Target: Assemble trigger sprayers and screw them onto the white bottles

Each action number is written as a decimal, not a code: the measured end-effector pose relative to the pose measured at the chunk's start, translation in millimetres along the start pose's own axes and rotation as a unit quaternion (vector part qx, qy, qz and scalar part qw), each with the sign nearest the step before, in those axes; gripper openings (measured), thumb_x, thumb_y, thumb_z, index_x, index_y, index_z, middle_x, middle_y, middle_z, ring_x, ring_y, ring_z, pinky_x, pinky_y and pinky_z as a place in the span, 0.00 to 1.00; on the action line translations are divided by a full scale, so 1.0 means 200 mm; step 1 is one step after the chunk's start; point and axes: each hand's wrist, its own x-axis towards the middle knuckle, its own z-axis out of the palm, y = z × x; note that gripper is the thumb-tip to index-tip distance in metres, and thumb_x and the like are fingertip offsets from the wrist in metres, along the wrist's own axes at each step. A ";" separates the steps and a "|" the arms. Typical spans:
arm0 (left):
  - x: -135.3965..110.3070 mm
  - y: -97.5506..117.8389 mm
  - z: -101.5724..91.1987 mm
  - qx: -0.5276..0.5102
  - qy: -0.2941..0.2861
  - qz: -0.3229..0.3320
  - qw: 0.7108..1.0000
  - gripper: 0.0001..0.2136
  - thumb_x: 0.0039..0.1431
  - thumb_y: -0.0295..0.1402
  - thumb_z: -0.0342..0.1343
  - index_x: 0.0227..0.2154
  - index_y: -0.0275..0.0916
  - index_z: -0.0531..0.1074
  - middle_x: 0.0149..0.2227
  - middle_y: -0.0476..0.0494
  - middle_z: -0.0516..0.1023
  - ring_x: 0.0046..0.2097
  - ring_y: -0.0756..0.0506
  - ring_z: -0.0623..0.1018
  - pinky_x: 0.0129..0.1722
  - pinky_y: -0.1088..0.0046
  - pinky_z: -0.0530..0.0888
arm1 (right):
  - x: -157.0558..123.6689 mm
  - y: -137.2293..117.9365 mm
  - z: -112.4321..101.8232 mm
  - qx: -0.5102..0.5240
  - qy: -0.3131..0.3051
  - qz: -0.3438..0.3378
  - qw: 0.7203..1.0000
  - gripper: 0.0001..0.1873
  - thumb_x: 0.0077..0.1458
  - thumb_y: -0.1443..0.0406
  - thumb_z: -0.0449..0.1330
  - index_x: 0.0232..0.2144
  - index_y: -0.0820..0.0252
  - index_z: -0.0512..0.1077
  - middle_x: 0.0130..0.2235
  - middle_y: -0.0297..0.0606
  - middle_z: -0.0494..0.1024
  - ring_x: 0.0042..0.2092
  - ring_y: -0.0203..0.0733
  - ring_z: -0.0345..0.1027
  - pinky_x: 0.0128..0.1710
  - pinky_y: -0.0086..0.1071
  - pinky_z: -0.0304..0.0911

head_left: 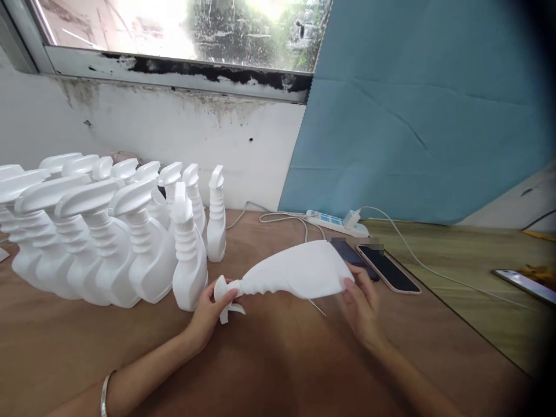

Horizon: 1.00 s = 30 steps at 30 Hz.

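A white spray bottle [295,269] lies sideways in the air above the brown table, its trigger head to the left and its base to the right. Around the trigger head and neck, the fingers of my left hand [212,307] are closed. My right hand [362,301] grips the base end, thumb on the near side and fingers behind. The trigger [234,309] points downward below the left hand's fingers. To the left stand several more white spray bottles [147,255] in rows, upright with spray heads on; the nearest one [189,266] is close to my left hand.
Behind the held bottle, a dark phone [350,255] and a pink-edged phone [388,269] lie on the table [278,359]. A white power strip [336,222] with a plugged-in charger and cables sits by the wall. Another phone [527,284] lies at the far right.
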 end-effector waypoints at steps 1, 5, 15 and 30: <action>0.01 0.00 0.00 -0.003 0.001 -0.004 1.000 0.19 0.49 0.42 0.58 0.39 0.33 0.66 0.30 0.43 0.74 0.34 0.46 0.75 0.32 0.73 0.71 | 0.00 0.03 -0.02 0.030 -0.026 0.012 0.999 0.18 0.46 0.55 0.57 0.40 0.55 0.67 0.45 0.41 0.70 0.46 0.48 0.65 0.39 0.38 0.64; 0.01 -0.01 0.00 0.034 -0.028 -0.024 0.999 0.18 0.49 0.42 0.58 0.37 0.32 0.70 0.30 0.42 0.76 0.32 0.48 0.75 0.30 0.76 0.70 | 0.01 0.11 -0.10 0.079 -0.094 0.055 0.991 0.24 0.41 0.59 0.61 0.44 0.55 0.68 0.41 0.42 0.72 0.40 0.46 0.68 0.34 0.36 0.66; 0.02 -0.01 0.00 0.033 0.031 -0.062 0.997 0.23 0.44 0.43 0.61 0.40 0.31 0.69 0.34 0.39 0.77 0.36 0.44 0.76 0.32 0.75 0.71 | 0.03 0.14 -0.13 -0.098 -0.064 0.016 0.993 0.22 0.37 0.60 0.65 0.38 0.57 0.69 0.36 0.37 0.72 0.36 0.40 0.64 0.37 0.34 0.64; 0.01 0.00 0.00 0.046 0.007 -0.052 0.998 0.19 0.45 0.40 0.61 0.37 0.33 0.70 0.32 0.42 0.76 0.34 0.46 0.74 0.33 0.74 0.70 | 0.02 0.09 -0.11 -0.119 -0.008 0.068 0.990 0.23 0.38 0.51 0.63 0.17 0.58 0.54 0.19 0.27 0.57 0.21 0.30 0.50 0.18 0.24 0.49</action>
